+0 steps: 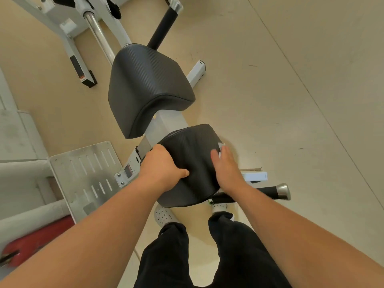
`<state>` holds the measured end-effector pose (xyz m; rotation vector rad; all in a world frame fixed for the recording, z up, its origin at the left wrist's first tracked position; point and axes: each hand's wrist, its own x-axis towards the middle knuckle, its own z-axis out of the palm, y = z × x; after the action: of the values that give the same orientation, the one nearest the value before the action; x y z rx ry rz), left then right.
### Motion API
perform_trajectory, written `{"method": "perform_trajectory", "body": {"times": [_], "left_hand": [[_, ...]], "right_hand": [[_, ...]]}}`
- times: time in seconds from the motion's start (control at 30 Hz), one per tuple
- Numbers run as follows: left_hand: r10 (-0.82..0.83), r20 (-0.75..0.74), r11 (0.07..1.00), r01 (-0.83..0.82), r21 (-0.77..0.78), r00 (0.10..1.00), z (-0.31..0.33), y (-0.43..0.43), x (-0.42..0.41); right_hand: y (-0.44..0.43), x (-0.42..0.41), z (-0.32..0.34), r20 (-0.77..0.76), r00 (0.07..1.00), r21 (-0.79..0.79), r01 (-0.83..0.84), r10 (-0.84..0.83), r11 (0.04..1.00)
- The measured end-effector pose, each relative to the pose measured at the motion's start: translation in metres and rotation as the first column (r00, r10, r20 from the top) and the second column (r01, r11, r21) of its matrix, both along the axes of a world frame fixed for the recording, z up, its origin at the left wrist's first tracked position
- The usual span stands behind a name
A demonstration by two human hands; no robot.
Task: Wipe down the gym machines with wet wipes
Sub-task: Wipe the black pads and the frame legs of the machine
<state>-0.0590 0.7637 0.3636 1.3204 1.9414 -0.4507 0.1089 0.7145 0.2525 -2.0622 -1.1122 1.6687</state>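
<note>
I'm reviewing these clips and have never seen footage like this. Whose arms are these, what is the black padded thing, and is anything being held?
This is one picture from a camera worn on a person's head, looking down, so the two bare arms are the wearer's own. Below them stands a gym machine with a white frame and two black cushions. The left hand grips the left edge of the nearer pad. The right hand lies flat on that pad, pressing a white wipe that peeks out past the fingers. Nothing touches the farther pad. A slotted metal plate sits to the left.

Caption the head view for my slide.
Left hand grips the near pad; right hand presses a wet wipe on it.
</note>
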Motion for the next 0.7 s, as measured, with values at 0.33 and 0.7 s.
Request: {"method": "perform_trajectory", "body": {"times": [0.33, 0.7], "left_hand": [[0.02, -0.001, 1.0, -0.02, 0.013, 1.0, -0.001, -0.003, -0.002], [0.029, 0.015, 0.999, -0.029, -0.018, 0.999, -0.002, 0.0, -0.001]], "right_hand": [[-0.042, -0.004, 0.045, 0.165, 0.823, 0.482, -0.549, 0.544, 0.683], [0.065, -0.024, 0.013, -0.001, 0.96, 0.237, -0.272, 0.28, 0.933]]}}
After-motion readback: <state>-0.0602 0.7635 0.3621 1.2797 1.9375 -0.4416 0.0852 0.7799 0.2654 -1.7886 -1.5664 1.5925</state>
